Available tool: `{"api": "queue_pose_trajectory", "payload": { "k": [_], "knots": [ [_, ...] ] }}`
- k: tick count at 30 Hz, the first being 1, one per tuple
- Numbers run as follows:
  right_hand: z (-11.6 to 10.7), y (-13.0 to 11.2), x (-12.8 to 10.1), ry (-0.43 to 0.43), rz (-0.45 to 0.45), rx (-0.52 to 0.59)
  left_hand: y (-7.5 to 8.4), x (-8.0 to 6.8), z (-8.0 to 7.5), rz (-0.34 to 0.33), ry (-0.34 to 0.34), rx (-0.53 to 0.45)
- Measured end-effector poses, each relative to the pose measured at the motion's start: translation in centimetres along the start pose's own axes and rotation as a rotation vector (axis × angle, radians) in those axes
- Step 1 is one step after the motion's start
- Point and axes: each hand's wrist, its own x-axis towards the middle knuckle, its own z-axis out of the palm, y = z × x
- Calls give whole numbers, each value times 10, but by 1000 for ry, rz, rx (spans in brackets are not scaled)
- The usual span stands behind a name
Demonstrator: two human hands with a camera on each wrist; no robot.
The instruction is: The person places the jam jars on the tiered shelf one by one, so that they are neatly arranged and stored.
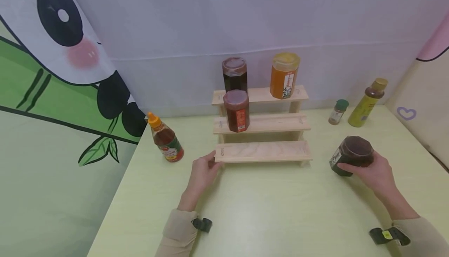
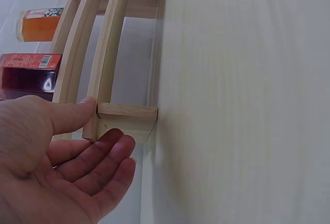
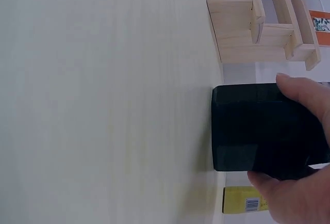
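Observation:
A three-step wooden shelf (image 1: 263, 152) stands on the table, and my left hand (image 1: 205, 171) holds the left end of its lowest step. In the left wrist view the thumb (image 2: 75, 116) lies against the board's end, with the other fingers curled below. To the right of the shelf, my right hand (image 1: 379, 173) grips a dark faceted jar (image 1: 356, 151), thumb on one side and fingers on the other. The jar tilts a little in the head view; the right wrist view shows its dark side (image 3: 252, 126) close over the table.
On the shelf are a dark jar (image 1: 235, 78), an amber jar (image 1: 285, 78) and a red-labelled jar (image 1: 235, 112). A sauce bottle (image 1: 170, 144) stands left. Behind the right hand are a green-capped spice jar (image 1: 337, 114) and a yellow bottle (image 1: 365, 109). A cloth (image 1: 175, 81) hangs behind.

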Motion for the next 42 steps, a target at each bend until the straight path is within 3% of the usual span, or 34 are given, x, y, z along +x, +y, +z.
{"api": "queue_pose_trajectory", "payload": {
  "k": [25, 42],
  "knots": [
    [-1, -11, -2, 64, -3, -4, -1, 1, 1, 30, 4, 12],
    [-14, -78, 14, 123, -160, 82, -1, 2, 0, 21, -6, 5]
  ]
}}
